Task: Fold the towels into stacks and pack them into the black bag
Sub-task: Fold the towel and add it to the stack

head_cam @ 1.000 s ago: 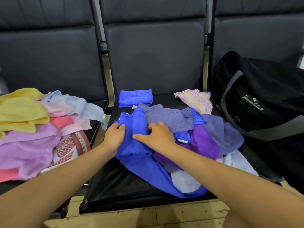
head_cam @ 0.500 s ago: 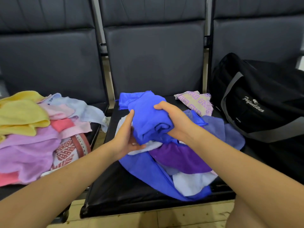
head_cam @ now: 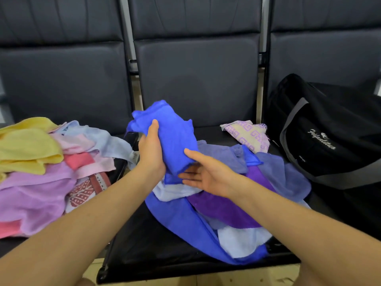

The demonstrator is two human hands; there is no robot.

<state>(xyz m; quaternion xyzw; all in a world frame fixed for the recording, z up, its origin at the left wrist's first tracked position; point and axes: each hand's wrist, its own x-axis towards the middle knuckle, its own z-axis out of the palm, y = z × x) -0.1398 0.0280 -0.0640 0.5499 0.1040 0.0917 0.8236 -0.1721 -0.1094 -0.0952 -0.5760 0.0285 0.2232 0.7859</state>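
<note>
A bright blue towel [head_cam: 173,137], folded into a thick bundle, is lifted above the middle seat. My left hand [head_cam: 151,150] grips its left side, thumb up along the cloth. My right hand [head_cam: 206,172] lies palm up under its lower end, fingers spread and touching it. Beneath them a loose heap of blue, lilac and purple towels [head_cam: 226,203] covers the middle seat. The black bag [head_cam: 329,137] with grey straps sits on the right seat. A second pile of yellow, pink and lilac towels [head_cam: 37,172] lies on the left seat.
A patterned beige and purple cloth [head_cam: 247,134] lies at the back of the middle seat [head_cam: 154,248]. Dark padded seat backs [head_cam: 195,75] rise behind everything. A tiled floor shows below the seat's front edge.
The blue towel bundle has risen and shifted left, away from the heap. My right hand has slid from the bundle's top to underneath it and opened palm up. My left hand keeps its grip.
</note>
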